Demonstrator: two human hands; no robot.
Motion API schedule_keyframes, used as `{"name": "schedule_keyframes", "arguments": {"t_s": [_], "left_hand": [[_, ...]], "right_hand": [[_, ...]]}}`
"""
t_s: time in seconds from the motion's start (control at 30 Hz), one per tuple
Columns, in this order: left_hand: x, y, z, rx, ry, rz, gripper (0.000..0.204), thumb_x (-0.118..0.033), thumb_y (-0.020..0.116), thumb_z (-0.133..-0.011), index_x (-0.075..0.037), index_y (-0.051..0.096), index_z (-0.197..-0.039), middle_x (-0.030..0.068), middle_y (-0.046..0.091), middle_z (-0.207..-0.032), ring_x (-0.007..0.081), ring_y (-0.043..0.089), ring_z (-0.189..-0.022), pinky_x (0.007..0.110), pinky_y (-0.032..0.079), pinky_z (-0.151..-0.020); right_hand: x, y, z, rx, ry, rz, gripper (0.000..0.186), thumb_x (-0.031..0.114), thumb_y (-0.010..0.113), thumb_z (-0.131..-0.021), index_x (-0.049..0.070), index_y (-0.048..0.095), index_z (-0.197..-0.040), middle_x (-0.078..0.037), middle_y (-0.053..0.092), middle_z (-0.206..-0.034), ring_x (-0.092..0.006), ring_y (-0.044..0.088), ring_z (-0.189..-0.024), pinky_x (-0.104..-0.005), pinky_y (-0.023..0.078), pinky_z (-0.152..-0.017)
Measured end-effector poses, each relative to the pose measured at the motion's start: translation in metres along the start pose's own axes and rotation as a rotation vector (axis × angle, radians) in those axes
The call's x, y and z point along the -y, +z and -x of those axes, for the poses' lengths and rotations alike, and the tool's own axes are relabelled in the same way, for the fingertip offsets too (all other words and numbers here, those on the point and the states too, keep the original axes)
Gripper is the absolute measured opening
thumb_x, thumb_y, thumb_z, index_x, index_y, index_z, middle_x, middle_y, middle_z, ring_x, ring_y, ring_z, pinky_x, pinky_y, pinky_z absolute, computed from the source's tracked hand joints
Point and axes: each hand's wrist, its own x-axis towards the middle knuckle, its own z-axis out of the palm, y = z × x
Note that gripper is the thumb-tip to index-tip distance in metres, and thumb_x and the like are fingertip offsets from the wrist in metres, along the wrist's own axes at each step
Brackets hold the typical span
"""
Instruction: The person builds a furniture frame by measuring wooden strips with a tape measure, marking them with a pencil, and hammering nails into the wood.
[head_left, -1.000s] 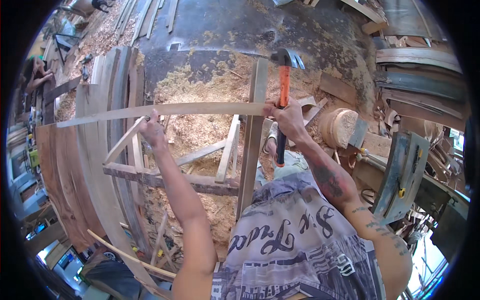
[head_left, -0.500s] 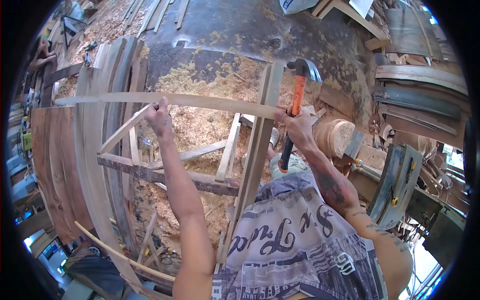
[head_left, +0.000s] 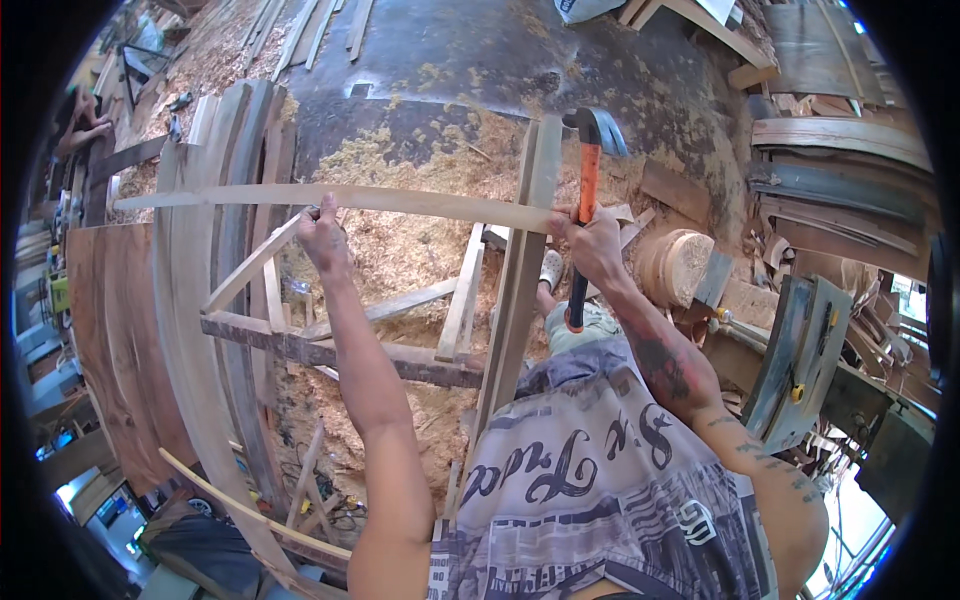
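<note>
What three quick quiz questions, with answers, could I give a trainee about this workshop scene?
1. Which hand holds the hammer? A) left B) right C) neither
2. True or false: the round wood block lies to the right of the hammer.
3. Fill in: the left hand touches a long, pale wooden ____.

Key: 1. B, the right hand; 2. True; 3. strip.

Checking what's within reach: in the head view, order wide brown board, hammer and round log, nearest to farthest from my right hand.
1. Hammer, in your right hand.
2. Round log, to its right.
3. Wide brown board, far left.
</note>
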Motion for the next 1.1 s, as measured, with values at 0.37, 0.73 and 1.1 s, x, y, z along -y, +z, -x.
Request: {"name": "schedule_keyframes", "arguments": {"t_s": [0.37,0.73,1.1], "left_hand": [[-0.009,0.006,0.009,-0.025,-0.087,-0.066,0.026,-0.022,0.075,-0.090,-0.005,0.057,-0.080,0.0011,0.056,-0.065,0.0048,0.035,-0.042,0.024,0.021,-0.037],[-0.012,-0.001,0.009,-0.016,-0.075,-0.065,0.029,-0.023,0.076,-0.090,-0.004,0.056,-0.083,-0.0036,0.047,-0.062,0.0032,0.031,-0.040,0.023,0.020,-0.035],[-0.026,-0.007,0.033,-0.111,0.054,-0.350,0.028,-0.027,0.070,-0.094,-0.001,0.069,-0.086,0.0017,0.061,-0.071,0.0103,0.051,-0.060,0.028,0.041,-0.057]], "right_hand": [[-0.018,-0.003,-0.007,-0.022,0.051,0.022,0.015,0.015,0.077,-0.085,0.002,0.071,-0.088,-0.005,0.067,-0.069,-0.0110,0.062,-0.060,-0.0300,0.050,-0.056],[-0.006,-0.002,-0.003,-0.019,0.088,-0.025,0.019,0.014,0.079,-0.084,0.002,0.064,-0.082,-0.005,0.071,-0.079,-0.0099,0.063,-0.071,-0.0292,0.051,-0.064],[-0.002,-0.005,-0.001,0.026,0.107,0.029,0.016,0.013,0.077,-0.085,0.001,0.067,-0.084,-0.002,0.067,-0.077,-0.0090,0.060,-0.069,-0.0276,0.049,-0.061]]}}
